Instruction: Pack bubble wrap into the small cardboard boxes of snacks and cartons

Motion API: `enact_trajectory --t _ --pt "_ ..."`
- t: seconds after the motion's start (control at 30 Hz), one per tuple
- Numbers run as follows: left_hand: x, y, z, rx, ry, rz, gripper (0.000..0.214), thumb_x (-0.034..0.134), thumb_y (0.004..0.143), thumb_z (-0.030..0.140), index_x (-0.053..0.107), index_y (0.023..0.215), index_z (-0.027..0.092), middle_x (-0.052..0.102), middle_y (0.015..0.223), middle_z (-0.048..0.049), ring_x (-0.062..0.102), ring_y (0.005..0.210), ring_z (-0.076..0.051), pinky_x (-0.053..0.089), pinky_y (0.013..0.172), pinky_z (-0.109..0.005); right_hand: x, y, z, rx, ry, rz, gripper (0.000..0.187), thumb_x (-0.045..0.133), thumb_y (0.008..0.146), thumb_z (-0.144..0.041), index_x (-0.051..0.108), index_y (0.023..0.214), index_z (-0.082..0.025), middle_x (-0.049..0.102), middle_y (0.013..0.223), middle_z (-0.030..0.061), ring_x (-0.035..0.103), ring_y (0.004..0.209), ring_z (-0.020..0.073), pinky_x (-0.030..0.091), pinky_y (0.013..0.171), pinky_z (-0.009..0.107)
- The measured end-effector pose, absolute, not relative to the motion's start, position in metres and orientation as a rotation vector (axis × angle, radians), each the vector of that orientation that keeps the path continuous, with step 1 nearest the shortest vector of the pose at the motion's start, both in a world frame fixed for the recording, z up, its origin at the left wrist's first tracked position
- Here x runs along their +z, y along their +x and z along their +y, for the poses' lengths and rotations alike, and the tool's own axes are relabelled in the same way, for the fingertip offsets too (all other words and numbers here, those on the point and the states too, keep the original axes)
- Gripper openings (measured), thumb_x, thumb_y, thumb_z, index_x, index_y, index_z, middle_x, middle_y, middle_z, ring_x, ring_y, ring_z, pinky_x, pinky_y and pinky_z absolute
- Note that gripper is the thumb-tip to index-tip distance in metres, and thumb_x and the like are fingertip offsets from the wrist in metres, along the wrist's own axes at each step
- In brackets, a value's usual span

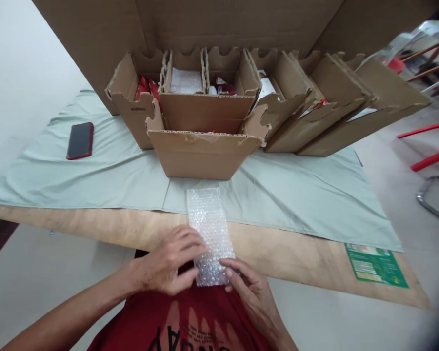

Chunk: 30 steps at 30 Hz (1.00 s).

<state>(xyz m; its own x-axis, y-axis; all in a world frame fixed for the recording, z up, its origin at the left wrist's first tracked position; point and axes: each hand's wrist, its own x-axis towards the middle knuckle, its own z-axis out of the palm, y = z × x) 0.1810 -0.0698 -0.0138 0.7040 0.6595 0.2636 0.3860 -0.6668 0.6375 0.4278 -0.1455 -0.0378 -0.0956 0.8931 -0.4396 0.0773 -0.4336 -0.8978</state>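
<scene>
A clear bubble wrap pouch (209, 219) lies over the front edge of the table, its near end sticking out toward my body. At its left edge is my left hand (175, 258), fingers apart and curved, with the fingertips at the plastic. My right hand (247, 285) pinches the near right corner of the pouch between thumb and fingers. Whether anything is inside the pouch I cannot tell. Just beyond its far end stands a low cardboard box (205, 153), whose contents are mostly hidden.
Behind stand several open cardboard bins (139, 114), some holding red packets or bubble wrap (186, 80). A phone (80, 140) lies left on the pale green cloth (128, 183). A green printed sheet (376, 265) is on the wooden table edge (296, 253) at right.
</scene>
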Motion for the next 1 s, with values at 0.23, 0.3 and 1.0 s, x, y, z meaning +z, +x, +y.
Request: enact_trajectory --t 0.23,0.3,1.0 --pt "-0.041 0.191 -0.102 0.886 2.159 1.073 0.048 0.063 0.094 0.032 0.052 0.139 0.017 0.072 0.110 -0.0124 0.068 0.101 -0.026 0.055 0.092 -0.044 -0.036 0.412 -0.125 1.626 -1.236 -0.981 0.048 0.066 0.092 -0.052 0.066 0.130 -0.022 0.079 0.099 0.0118 0.075 0.092 0.0262 0.061 0.077 0.038" --pt "-0.046 0.198 -0.098 0.949 2.000 1.369 0.039 0.054 0.097 0.021 0.056 0.136 0.017 0.073 0.105 -0.0110 0.068 0.094 -0.023 0.057 0.084 -0.039 -0.039 0.410 -0.120 1.517 -1.166 -1.089 0.058 0.055 0.099 -0.046 0.045 0.152 -0.025 0.071 0.129 0.0176 0.074 0.107 0.0286 0.062 0.076 0.039" --pt "-0.038 0.192 -0.087 0.982 2.272 1.346 0.014 0.058 0.096 0.013 0.069 0.103 0.019 0.075 0.086 -0.0037 0.066 0.085 -0.020 0.050 0.090 -0.043 -0.031 0.415 -0.079 0.420 -1.248 -2.246 0.022 0.051 0.103 -0.020 0.070 0.112 -0.024 0.076 0.094 0.0054 0.065 0.088 0.0231 0.046 0.083 0.040"
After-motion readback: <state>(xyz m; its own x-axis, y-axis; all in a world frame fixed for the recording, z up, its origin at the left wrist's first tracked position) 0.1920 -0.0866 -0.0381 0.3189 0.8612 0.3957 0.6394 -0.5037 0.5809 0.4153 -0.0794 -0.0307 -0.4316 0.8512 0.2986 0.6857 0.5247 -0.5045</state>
